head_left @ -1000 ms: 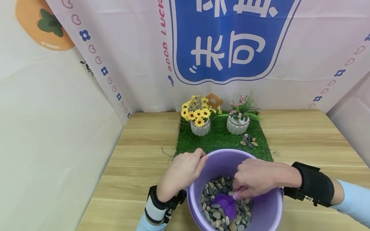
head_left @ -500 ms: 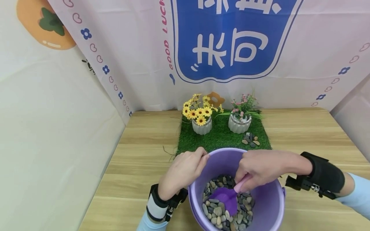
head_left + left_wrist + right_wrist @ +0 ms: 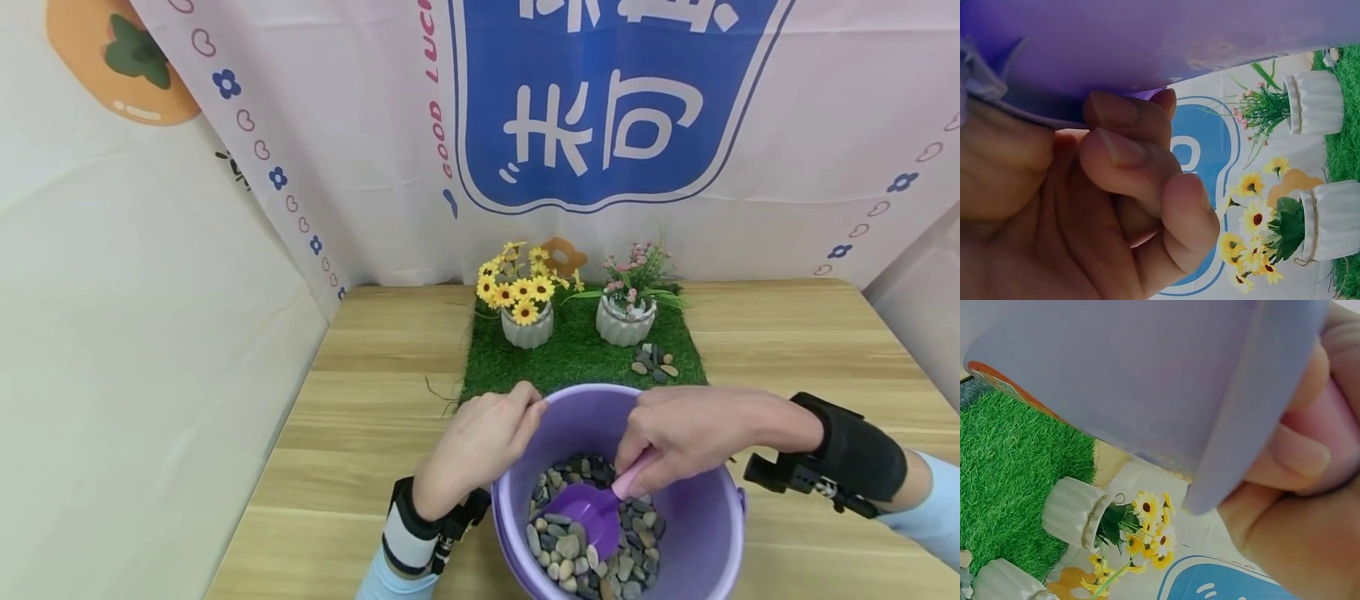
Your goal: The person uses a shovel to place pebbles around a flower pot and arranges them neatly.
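Note:
A purple bucket (image 3: pixel 705 533) stands at the front of the table with many grey and tan pebbles (image 3: pixel 566 550) at its bottom. My left hand (image 3: pixel 487 437) grips the bucket's rim on the left; in the left wrist view its fingers curl beneath the rim, against the outer wall. Inside the bucket, my right hand (image 3: pixel 686 437) holds a small purple shovel (image 3: pixel 596 512) by its pink handle (image 3: pixel 633 475). The blade rests among the pebbles, tilted down to the left. The right wrist view shows the fingers round the pink handle (image 3: pixel 1325 434), behind the bucket's wall (image 3: pixel 1135 375).
Behind the bucket lies a green turf mat (image 3: pixel 577 362). On it stand a white pot of yellow flowers (image 3: pixel 528 329), a white pot of pink flowers (image 3: pixel 626 321) and a small heap of pebbles (image 3: pixel 655 363). A printed curtain (image 3: pixel 375 167) hangs behind the wooden table (image 3: pixel 360 433).
My right hand has risen slightly and moved right, so more of the pink handle and the shovel's blade shows. The left hand stays on the rim. The head view has shifted slightly.

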A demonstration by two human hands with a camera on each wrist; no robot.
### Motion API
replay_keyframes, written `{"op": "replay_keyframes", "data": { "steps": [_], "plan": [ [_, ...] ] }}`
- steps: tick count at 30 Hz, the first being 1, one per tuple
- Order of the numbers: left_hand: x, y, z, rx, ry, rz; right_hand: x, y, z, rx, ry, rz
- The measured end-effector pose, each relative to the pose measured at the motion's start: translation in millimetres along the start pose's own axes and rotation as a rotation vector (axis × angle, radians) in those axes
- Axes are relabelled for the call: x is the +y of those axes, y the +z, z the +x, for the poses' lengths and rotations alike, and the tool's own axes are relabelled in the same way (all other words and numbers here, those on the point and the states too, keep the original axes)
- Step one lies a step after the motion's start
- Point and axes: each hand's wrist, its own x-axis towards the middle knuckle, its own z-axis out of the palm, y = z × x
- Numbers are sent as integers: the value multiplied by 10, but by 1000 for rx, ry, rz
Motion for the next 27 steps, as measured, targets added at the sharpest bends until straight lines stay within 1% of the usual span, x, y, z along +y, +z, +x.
{"op": "replay_keyframes", "data": {
  "steps": [5, 9, 13, 21, 23, 27],
  "plan": [
    [8, -1, 4, -3, -1, 4, -12, -36, -6, -11, -6, 8],
    [7, 2, 4, 5, 9, 13, -6, -105, -57, 10, -23, 20],
    [4, 4, 0, 16, 15, 15, 42, -171, -117, 27, -36, 43],
    [7, -5, -2, 6, 1, 15, 138, -198, -142, 9, -35, 88],
    [5, -2, -1, 2, -2, 12, 153, -203, -150, 14, -51, 92],
    [7, -4, -3, -3, -6, 9, 186, -220, -177, 39, -111, 91]
  ]
}}
